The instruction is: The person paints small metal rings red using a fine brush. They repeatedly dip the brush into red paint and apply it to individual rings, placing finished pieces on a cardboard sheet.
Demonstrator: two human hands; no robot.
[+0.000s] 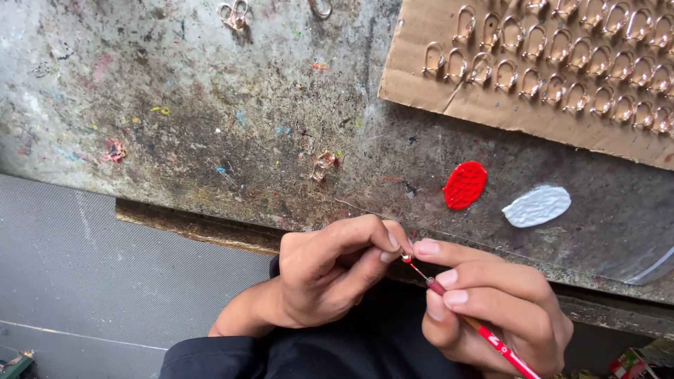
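Head view, looking down at the near edge of a paint-flecked grey workbench [210, 105]. Your left hand [326, 277] is curled closed, pinching a very small metal piece [406, 258] between thumb and forefinger; the piece is largely hidden by the fingertips, so its shape cannot be told, though a spot of red shows on it. Your right hand [491, 309] grasps a fine red-handled paintbrush [484, 333] in a pen-like hold, the shaft running down and right between the fingers. The brush tip meets the small piece just where the two hands come together, below the bench edge and over your dark-clad lap.

On the bench, just beyond the hands, lies a red paint blob [465, 185], oval in outline. Just beside it, to the right and not touching, lies a white paint blob [537, 205]. Farther back on the right, a sheet of brown cardboard [421, 91] carries rows of small gold-coloured metal loops [562, 63] set upright. One similar loose piece [323, 167] lies on the bare bench, left of the red paint; two more [235, 14] lie near the far edge. A grey mesh-textured surface [63, 267] fills the lower left.
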